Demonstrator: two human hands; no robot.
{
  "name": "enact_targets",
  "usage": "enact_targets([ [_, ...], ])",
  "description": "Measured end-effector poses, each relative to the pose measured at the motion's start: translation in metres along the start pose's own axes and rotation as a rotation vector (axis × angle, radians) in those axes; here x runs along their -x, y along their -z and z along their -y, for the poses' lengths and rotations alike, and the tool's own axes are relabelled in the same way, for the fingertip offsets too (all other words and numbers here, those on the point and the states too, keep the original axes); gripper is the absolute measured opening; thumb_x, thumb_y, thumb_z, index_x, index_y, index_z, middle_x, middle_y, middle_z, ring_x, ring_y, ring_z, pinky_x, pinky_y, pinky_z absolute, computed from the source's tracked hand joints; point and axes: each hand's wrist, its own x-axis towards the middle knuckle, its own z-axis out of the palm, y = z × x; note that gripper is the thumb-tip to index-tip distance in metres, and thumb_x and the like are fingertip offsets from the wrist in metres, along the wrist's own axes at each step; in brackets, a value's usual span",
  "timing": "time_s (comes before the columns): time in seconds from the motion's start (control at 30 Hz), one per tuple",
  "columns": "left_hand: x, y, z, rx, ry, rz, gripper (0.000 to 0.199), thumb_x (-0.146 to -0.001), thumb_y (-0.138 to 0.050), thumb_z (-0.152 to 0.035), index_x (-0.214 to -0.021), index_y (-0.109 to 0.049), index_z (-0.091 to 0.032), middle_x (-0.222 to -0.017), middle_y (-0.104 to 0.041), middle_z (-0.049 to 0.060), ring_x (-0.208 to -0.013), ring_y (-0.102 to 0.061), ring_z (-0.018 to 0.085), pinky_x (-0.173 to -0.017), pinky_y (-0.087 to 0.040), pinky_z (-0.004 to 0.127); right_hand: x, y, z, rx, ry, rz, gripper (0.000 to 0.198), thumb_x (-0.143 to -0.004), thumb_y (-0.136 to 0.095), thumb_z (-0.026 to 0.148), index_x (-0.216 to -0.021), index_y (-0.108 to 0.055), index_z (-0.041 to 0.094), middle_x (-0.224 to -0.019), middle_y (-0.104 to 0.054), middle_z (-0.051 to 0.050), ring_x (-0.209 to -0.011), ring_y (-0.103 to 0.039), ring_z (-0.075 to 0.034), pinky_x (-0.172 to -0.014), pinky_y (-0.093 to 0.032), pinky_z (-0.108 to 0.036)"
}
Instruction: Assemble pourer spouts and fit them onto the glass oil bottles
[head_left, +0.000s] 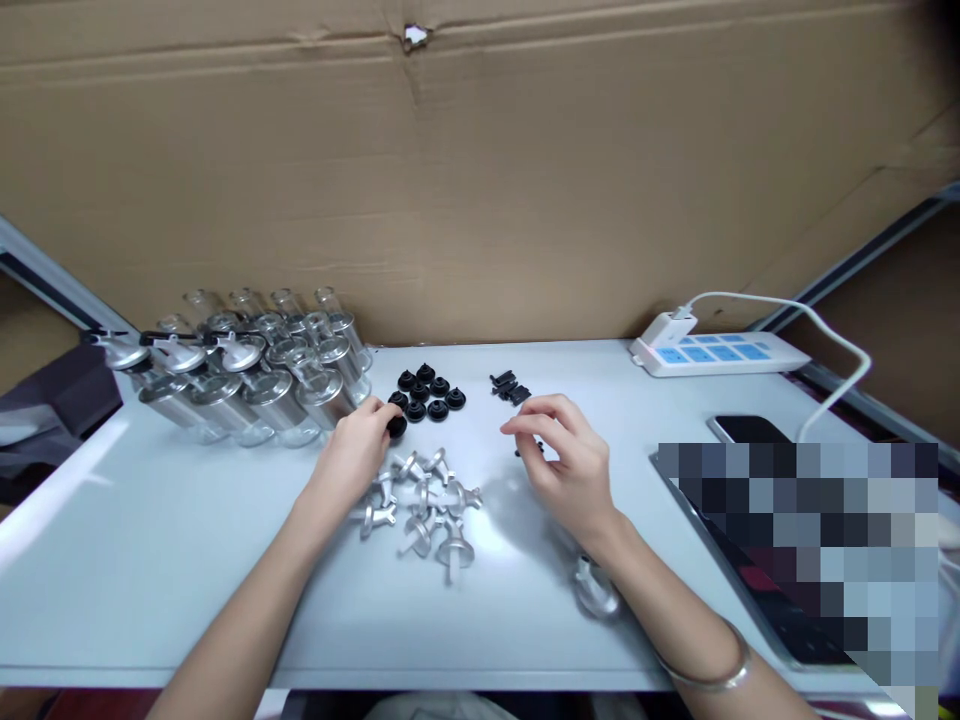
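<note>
Our left hand [364, 437], fingers nearly together, is touching a black cap [397, 428] beyond the silver spouts [455, 550]; we should be pinching lightly. Whether either grip, right hand [568, 458] half-curled, is holding anything, we cannot tell.

In the middle of the frame are nine black cone-shaped stoppers [437, 411] and about eight silver metal disc spouts [456, 550], overlapping. At left stand more than ten clear glass bottles [271, 393]; at right, one long white power strip [780, 358].
</note>
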Motion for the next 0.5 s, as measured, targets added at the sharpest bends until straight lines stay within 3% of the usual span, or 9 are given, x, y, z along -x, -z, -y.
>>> enact_targets([
  [0.13,-0.001,-0.003,-0.006,-0.075,0.048,0.033,0.034,-0.081,-0.041,-0.004,-0.102,-0.062,-0.019,-0.105,-0.057,0.01,-0.082,-0.065,0.021,-0.071,-0.048,0.03,-0.001,0.002,0.001,0.013,0.025,0.009,0.025,-0.084,-0.047,0.003,-0.077,-0.063,0.021,-0.079,-0.057,-0.003,-0.071,-0.058,-0.016,-0.065,-0.045,-0.034],
  [0.27,-0.004,-0.004,-0.014,-0.107,0.096,-0.013,0.033,-0.081,-0.038,-0.003,-0.105,-0.057,-0.018,-0.108,-0.053,0.01,-0.07,-0.062,0.019,-0.064,-0.047,0.031,0.0,0.001,0.001,0.022,0.037,0.014,0.024,-0.083,-0.047,0.003,-0.077,-0.062,0.02,-0.079,-0.057,-0.004,-0.072,-0.057,-0.017,-0.065,-0.045,-0.033],
  [0.37,-0.005,-0.007,-0.015,-0.053,0.079,-0.037,0.03,-0.08,-0.039,-0.002,-0.099,-0.056,-0.018,-0.105,-0.052,0.01,-0.064,-0.059,0.017,-0.061,-0.046,0.031,-0.001,0.0,-0.001,0.021,0.039,0.011,0.024,-0.083,-0.048,0.002,-0.076,-0.062,0.02,-0.079,-0.057,-0.004,-0.071,-0.057,-0.016,-0.064,-0.046,-0.033],
  [0.5,-0.005,-0.013,-0.008,0.069,0.013,-0.054,0.025,-0.083,-0.04,-0.005,-0.092,-0.06,-0.018,-0.103,-0.052,0.009,-0.071,-0.059,0.017,-0.068,-0.048,0.031,-0.009,0.01,0.001,0.008,0.066,0.039,0.023,-0.084,-0.048,0.004,-0.076,-0.062,0.02,-0.079,-0.058,-0.004,-0.07,-0.057,-0.016,-0.062,-0.047,-0.031],
])
